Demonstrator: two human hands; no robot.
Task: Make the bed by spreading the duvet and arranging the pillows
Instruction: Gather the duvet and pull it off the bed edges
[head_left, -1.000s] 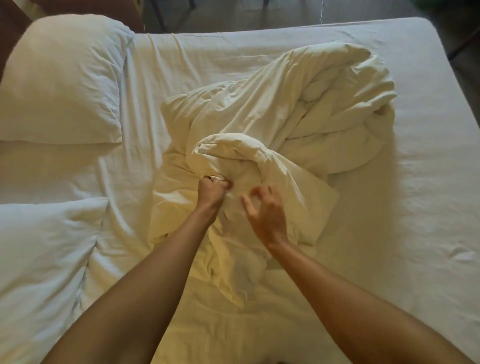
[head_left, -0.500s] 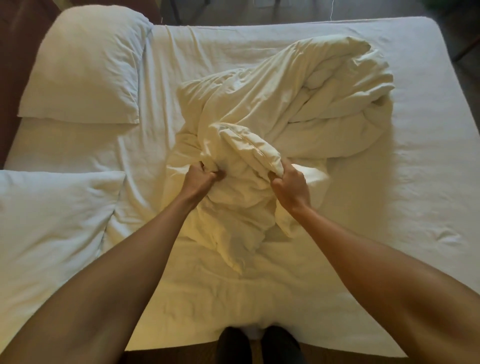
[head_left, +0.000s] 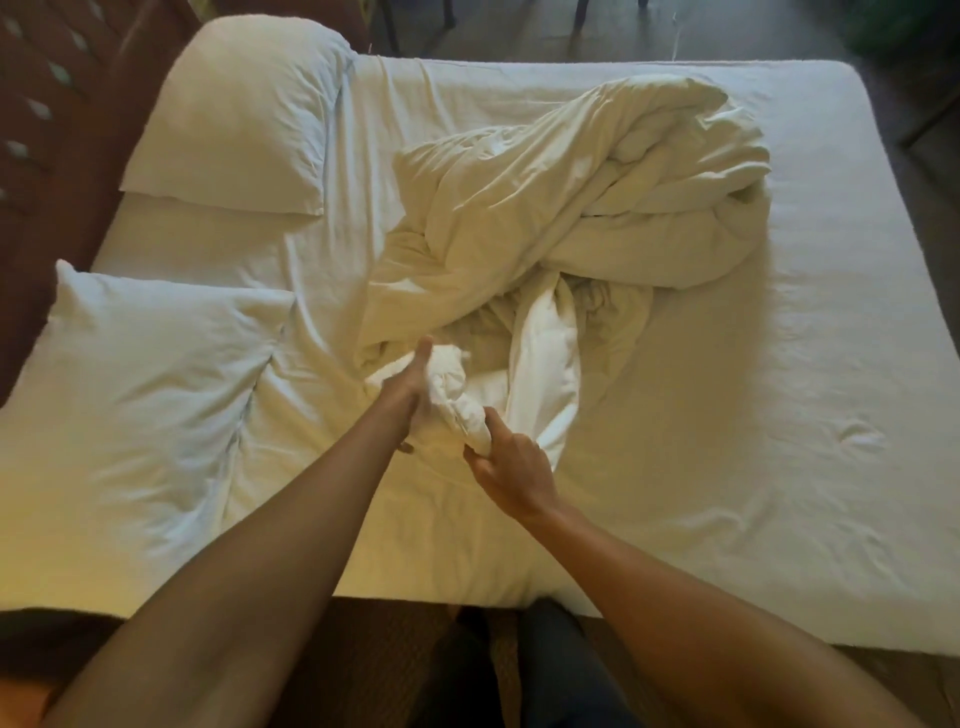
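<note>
A cream duvet (head_left: 587, 197) lies bunched and twisted in the middle of the bed. A narrow end of it trails toward me. My left hand (head_left: 408, 387) is closed around that bunched end from the left. My right hand (head_left: 511, 473) grips the same end just below, nearer the bed's front edge. Two white pillows lie on the left side: the far pillow (head_left: 234, 119) by the headboard corner and the near pillow (head_left: 135, 384) closer to me.
The white bed sheet (head_left: 779, 415) is bare on the right and front. A dark brown headboard (head_left: 47, 130) runs along the left. My legs and dark floor (head_left: 467, 670) show below the front edge. Furniture legs stand beyond the far edge.
Both hands have pulled a bunched end of the duvet toward the front edge, drawing it out of the heap. My view has backed away, showing more of the bed.
</note>
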